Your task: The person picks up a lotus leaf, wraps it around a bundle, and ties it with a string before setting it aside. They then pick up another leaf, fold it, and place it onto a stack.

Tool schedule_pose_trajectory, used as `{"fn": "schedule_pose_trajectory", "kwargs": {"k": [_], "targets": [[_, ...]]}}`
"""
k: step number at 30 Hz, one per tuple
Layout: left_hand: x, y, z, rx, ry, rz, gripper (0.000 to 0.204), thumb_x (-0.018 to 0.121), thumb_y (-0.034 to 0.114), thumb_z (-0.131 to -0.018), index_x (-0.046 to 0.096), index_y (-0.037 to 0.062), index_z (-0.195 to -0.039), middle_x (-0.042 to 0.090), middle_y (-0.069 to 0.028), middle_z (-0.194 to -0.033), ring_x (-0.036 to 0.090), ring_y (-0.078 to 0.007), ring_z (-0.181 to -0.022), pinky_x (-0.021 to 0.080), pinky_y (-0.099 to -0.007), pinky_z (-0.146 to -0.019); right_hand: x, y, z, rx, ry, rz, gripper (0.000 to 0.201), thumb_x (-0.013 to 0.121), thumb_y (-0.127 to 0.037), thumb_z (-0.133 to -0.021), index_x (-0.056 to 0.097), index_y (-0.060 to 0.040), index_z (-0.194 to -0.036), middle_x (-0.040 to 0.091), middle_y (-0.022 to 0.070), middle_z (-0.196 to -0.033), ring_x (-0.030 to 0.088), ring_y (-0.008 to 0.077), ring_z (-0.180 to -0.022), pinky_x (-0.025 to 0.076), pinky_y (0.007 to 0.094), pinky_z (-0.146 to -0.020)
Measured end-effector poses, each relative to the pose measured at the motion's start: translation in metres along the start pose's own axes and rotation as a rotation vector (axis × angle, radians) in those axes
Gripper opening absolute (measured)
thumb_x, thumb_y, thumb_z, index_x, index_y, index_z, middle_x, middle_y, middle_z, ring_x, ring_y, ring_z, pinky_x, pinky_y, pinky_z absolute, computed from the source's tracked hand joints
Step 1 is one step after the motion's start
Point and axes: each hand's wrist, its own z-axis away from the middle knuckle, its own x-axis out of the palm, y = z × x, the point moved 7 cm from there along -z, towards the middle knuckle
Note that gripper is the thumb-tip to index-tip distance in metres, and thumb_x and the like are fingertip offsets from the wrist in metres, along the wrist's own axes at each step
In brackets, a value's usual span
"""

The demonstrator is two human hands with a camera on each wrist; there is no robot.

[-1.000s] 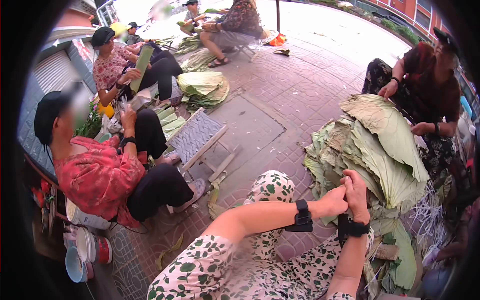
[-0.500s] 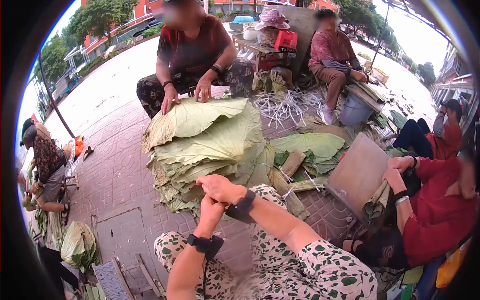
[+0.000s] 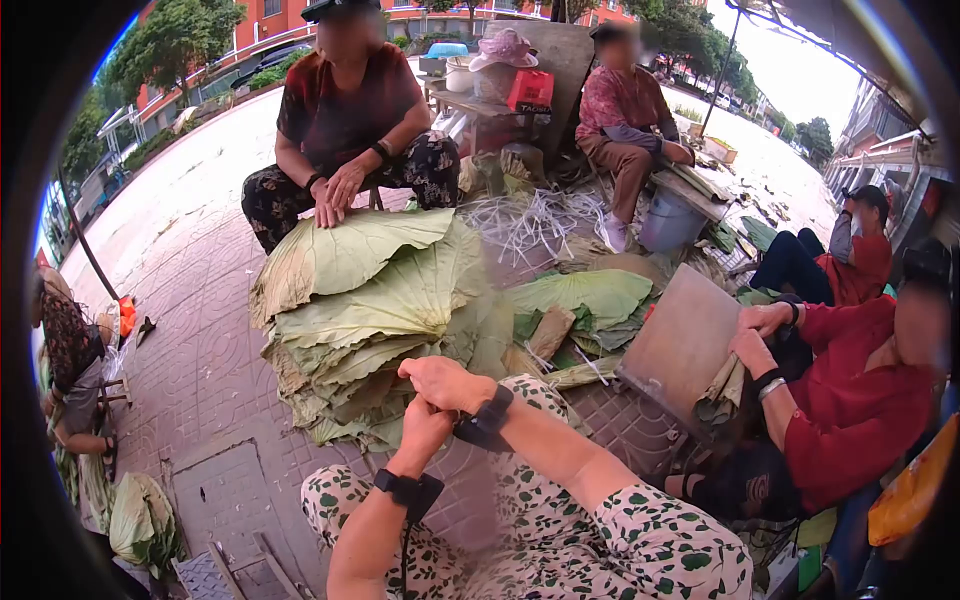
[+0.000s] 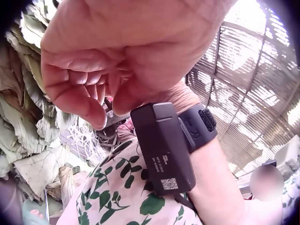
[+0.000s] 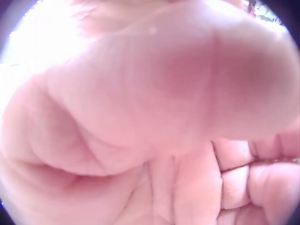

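Just ahead of fingers [image 3: 408, 370]: leaf stack [image 3: 340, 350], with top leaf [image 3: 350, 252] crosswise. Nearer to it: right hand [image 3: 450, 385], loosely bent, nothing visible held. Just behind, touching: left hand [image 3: 424, 430]; can't tell its grip.

"Are those broad, flat, pale-green leaves [image 3: 400, 290] plain?"
"No, tan-brown in patches."
"And the loose, pale-pink cloth garment [image 3: 660, 545]?"
"Printed all over with dark green leaf shapes."

Reddish patterned paving [image 3: 205, 335] is seen left of the right hand [image 3: 450, 385]; beyond it, brightly lit pale ground [image 3: 200, 165] is bordered by trees [image 3: 195, 40] and a red building [image 3: 245, 40].
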Motion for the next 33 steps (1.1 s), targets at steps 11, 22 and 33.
{"fn": "schedule_pose_trajectory", "kwargs": {"k": [11, 22, 33], "targets": [[0.003, -0.001, -0.002, 0.026, 0.009, 0.069, 0.021, 0.057, 0.001, -0.074, 0.057, -0.0019, -0.095, 0.064, -0.0075, -0.085, 0.059, -0.0139, -0.079, 0.046, -0.0272, -0.066, -0.008, -0.007, 0.004, -0.108, 0.112, 0.027, 0.024, 0.046, -0.008, -0.079, 0.055, -0.0021, -0.101, 0.060, 0.0177, -0.078, 0.058, 0.0345, -0.077, 0.045, 0.0409, -0.067], [0.002, 0.001, 0.001, 0.074, 0.018, 0.039, 0.019, 0.059, 0.005, -0.075, 0.058, -0.0012, -0.093, 0.065, -0.0067, -0.084, 0.059, -0.0124, -0.078, 0.045, -0.0267, -0.066, -0.006, -0.008, 0.006, -0.073, 0.081, 0.035, 0.025, 0.045, -0.011, -0.081, 0.054, -0.0003, -0.102, 0.060, 0.0188, -0.078, 0.059, 0.0344, -0.077, 0.046, 0.0401, -0.068], [-0.002, -0.001, 0.000, 0.101, 0.026, -0.050, 0.018, 0.061, 0.008, -0.075, 0.059, -0.0011, -0.090, 0.065, -0.0082, -0.081, 0.060, -0.0144, -0.075, 0.045, -0.0281, -0.064, -0.009, -0.013, 0.005, -0.031, 0.034, 0.041, 0.024, 0.046, -0.012, -0.080, 0.054, -0.0003, -0.100, 0.060, 0.0194, -0.083, 0.058, 0.0348, -0.082, 0.046, 0.0404, -0.070]]}}
